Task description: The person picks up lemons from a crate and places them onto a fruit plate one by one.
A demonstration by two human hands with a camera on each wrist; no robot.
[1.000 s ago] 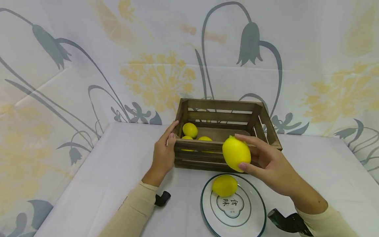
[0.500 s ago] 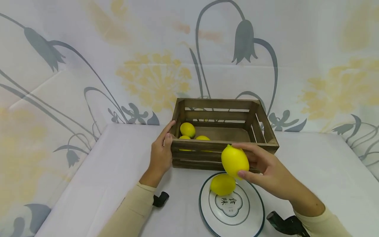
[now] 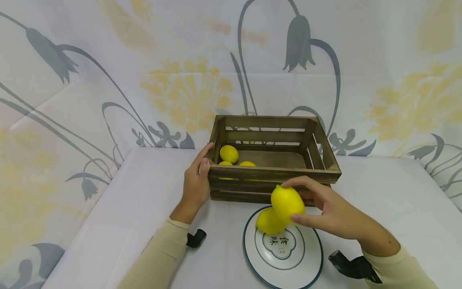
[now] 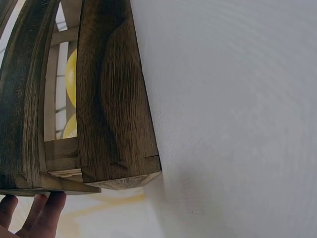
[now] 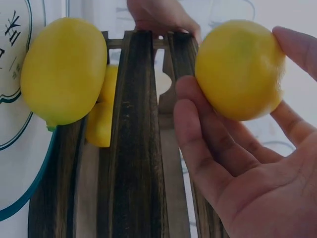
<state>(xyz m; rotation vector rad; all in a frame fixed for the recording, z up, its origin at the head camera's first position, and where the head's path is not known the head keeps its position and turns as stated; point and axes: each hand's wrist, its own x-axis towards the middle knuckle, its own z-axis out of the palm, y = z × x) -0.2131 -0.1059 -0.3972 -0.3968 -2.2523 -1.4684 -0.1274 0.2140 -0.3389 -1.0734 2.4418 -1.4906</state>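
Observation:
My right hand grips a yellow lemon between thumb and fingers, just above the white plate. A second lemon lies on that plate's far rim. Behind them stands a dark wooden crate holding three lemons at its left end. My left hand rests against the crate's left front corner, fingers straight along the wood; its fingertips show in the left wrist view.
A white cloth-covered table carries everything, with a flower-patterned cloth backdrop rising behind and to the left. The plate has a dark green rim and printed characters in its centre. Black wrist-camera mounts sit by both sleeves.
My right hand has lowered the lemon from in front of the crate's front slats toward the plate, near the lemon lying there. The left hand stays on the crate.

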